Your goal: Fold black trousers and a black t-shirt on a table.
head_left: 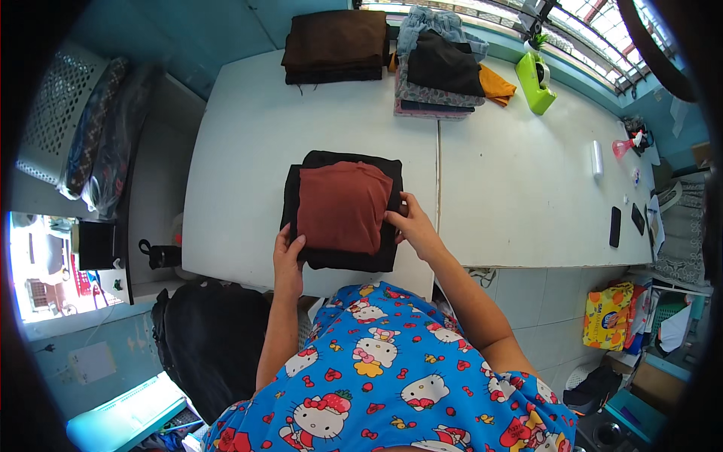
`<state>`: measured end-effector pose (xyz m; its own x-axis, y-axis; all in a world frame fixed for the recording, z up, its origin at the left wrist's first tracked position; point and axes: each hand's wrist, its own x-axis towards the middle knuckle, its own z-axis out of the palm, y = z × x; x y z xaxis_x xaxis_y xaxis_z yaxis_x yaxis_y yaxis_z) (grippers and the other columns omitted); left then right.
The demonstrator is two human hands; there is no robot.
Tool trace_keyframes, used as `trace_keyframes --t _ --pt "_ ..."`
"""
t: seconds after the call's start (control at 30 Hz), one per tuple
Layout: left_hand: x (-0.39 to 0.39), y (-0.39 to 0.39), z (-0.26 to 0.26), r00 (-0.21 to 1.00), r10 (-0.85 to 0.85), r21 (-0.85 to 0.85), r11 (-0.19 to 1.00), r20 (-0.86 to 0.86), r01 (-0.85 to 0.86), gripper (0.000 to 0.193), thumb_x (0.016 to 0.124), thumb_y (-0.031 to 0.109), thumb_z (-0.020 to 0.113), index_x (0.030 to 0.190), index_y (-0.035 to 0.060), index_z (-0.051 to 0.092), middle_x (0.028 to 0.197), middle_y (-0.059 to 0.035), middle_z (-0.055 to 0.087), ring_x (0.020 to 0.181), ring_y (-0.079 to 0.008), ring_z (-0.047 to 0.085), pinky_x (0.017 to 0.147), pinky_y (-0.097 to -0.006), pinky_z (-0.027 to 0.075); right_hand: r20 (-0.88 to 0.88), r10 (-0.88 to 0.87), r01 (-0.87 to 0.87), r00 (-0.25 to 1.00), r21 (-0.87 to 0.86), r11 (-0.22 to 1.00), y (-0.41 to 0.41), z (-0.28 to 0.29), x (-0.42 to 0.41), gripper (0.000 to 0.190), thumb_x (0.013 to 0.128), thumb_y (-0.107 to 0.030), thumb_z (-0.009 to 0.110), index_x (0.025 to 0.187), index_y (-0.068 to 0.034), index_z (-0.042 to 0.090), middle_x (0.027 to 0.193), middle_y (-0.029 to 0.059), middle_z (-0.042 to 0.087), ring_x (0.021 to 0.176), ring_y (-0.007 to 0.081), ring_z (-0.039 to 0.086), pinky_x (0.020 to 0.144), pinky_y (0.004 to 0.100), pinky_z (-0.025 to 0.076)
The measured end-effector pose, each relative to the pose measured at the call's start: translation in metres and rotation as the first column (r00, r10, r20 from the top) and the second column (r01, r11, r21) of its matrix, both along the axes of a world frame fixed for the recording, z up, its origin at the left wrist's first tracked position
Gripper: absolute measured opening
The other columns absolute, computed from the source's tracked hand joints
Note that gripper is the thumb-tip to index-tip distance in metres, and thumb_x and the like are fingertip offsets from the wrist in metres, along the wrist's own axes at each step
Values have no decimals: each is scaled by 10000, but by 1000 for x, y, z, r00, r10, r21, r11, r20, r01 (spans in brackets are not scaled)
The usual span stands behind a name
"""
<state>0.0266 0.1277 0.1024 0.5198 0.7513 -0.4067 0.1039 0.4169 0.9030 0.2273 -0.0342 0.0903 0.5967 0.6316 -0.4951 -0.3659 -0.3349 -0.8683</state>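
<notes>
A folded rust-red cloth garment (344, 209) lies on top of folded black garments (350, 263) near the front of the white table (237, 147). My left hand (289, 254) grips the left edge of this stack, its thumb on top near the red cloth's lower left corner. On the opposite side, my right hand (415, 223) holds the right edge, thumb resting by the red cloth and fingers against the black fabric. The undersides of the stack and some fingertips are hidden.
At the back stand a pile of folded brown and black clothes (339, 42) and a mixed pile (440, 73) topped with dark cloth. A green tape dispenser (536, 85) sits by the window. Far right are a pink spray bottle (624, 147) and a black phone (615, 226).
</notes>
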Motion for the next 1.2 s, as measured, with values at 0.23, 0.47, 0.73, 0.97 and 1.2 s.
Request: trace_keyframes --t 0.23,0.47,0.73,0.97,1.2 --pt "-30 21 -30 984 21 454 889 -175 62 460 944 227 509 1333 0 419 1353 -154 429 1254 -232 410 1041 -334 324 -78 3 -10 997 -85 996 -39 -43 -11 849 812 -487 649 1442 -97 235 1280 157 462 1084 237 516 776 391 454" --pt "-23 81 -63 875 -359 4 925 -326 381 916 827 546 574 1454 -1 192 1496 -208 227 1394 -302 216 1132 -374 168 -295 27 -40 955 -39 998 -43 -72 -59 813 887 -426 576 1488 -176 89 1437 171 303 1205 312 472 863 501 473" --pt "-43 94 -72 965 122 14 992 -233 -122 910 834 555 557 1479 82 122 1526 -139 142 1410 -297 145 1121 -442 163 -374 82 -55 924 81 995 36 -77 -30 818 894 -339 598 1495 -208 59 1429 148 303 1156 286 518 888 456 478" --pt "-14 53 -73 797 604 -151 786 -19 -599 953 830 581 550 1491 164 6 1541 -74 87 1416 -261 119 1089 -533 173 -367 71 -58 927 46 997 165 -70 -50 778 914 -290 582 1487 -212 61 1416 132 325 1189 253 491 899 447 482" --pt "67 197 -83 737 636 35 751 228 -659 897 860 424 622 1470 61 74 1479 -127 208 1339 -258 276 1064 -383 295 183 343 -361 921 79 929 261 -91 -35 693 894 -250 588 1461 -102 218 1433 158 325 1200 269 466 908 420 446"
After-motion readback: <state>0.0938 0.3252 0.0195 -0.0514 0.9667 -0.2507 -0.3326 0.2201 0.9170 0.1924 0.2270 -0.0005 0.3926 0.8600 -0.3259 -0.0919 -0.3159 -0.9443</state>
